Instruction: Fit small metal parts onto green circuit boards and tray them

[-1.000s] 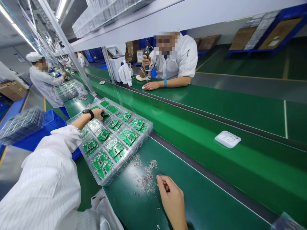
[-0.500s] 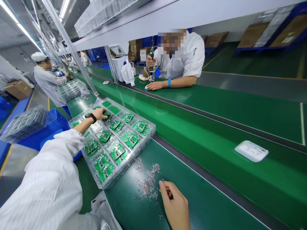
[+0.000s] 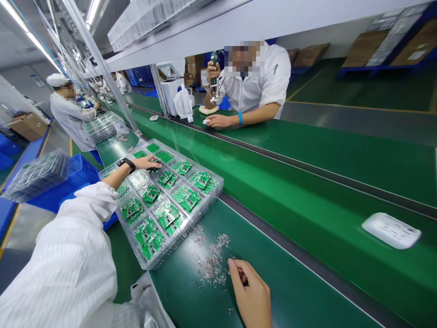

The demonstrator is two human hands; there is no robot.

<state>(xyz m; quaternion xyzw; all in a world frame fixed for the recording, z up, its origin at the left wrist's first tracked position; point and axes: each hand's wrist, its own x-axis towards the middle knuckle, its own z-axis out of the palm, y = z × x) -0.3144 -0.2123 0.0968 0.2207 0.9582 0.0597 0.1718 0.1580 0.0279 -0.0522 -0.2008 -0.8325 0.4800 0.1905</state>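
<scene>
Green belt (image 3: pixel 290 205) runs past my bench (image 3: pixel 184 294), which bears a clear tray (image 3: pixel 186 225). White cover (image 3: pixel 392 231) on belt. My left hand (image 3: pixel 147 163) obstructs some circuit boards (image 3: pixel 186 198) in the tray; grip unclear. My right hand (image 3: pixel 251 289) curls beside loose screws (image 3: pixel 212 266); whether gripping any, I cannot tell.

Grn PCBs (image 3: pixel 186 198) overlap in clr compartmented tray (image 3: pixel 177 239), sm metal pcs (image 3: pixel 212 266) strewn beside.

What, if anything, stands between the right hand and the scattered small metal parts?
Nothing visible: the right hand is beside the small metal parts on the green worktop; the clear plastic tray lies beyond them.
</scene>
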